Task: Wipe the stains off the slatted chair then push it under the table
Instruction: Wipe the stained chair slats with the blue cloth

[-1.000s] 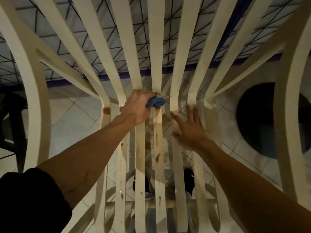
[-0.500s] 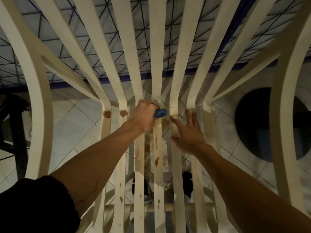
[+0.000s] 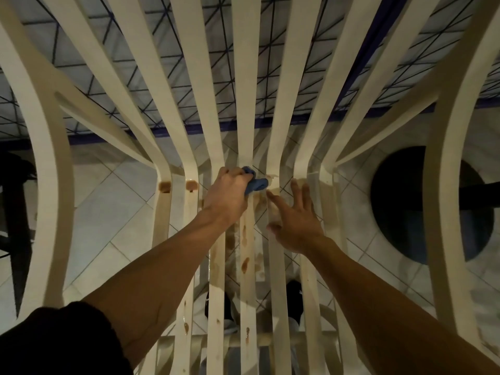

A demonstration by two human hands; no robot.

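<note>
Wiping: we judge it best to drag the blue cloth point(image 3: 255, 184) down each slat toward us, pressing hard over the brown stains point(image 3: 245, 263).
Left hand point(image 3: 227, 196): arm stretched to the seat's bend, knuckles up, fingers curled tight round the cloth.
Right hand point(image 3: 295, 223): laid flat on the neighbouring slats, fingers straight and spread; we read it as a brace.
Slatted chair point(image 3: 243, 104): directly below us, its seat between our forearms.
</note>
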